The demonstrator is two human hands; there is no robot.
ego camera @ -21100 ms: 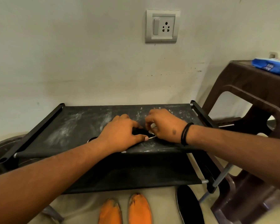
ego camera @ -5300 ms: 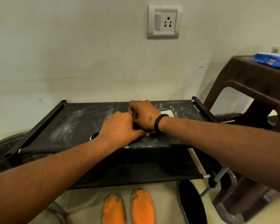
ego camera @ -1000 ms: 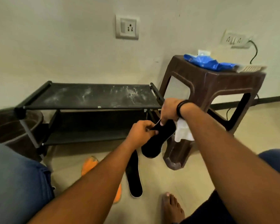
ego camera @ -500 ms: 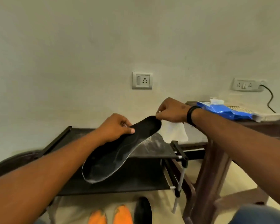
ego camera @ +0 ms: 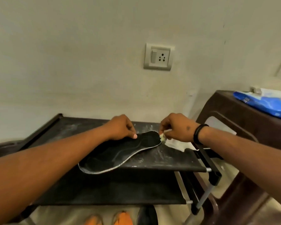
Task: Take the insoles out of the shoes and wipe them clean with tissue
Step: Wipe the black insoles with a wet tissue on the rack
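Black and foam-edged, the long shoe insole lies flat on the dusty top shelf of a black fabric shoe rack, its heel end hanging just past the shelf's front edge and its toe end pointing toward the back right corner. The left hand presses down on the insole's upper middle, thumb flat on the black surface and fingers curled over its far edge. The right hand, a black band round its wrist, pinches a crumpled white tissue at the insole's toe tip; the rest of the tissue trails under the wrist toward the shelf's right edge.

Under the rack's lower shelf, at the front, two orange shoe toes and a second black insole show on the floor. Just right of the rack stands a brown plastic stool carrying a blue packet. A grey wall socket sits on the wall above the rack.
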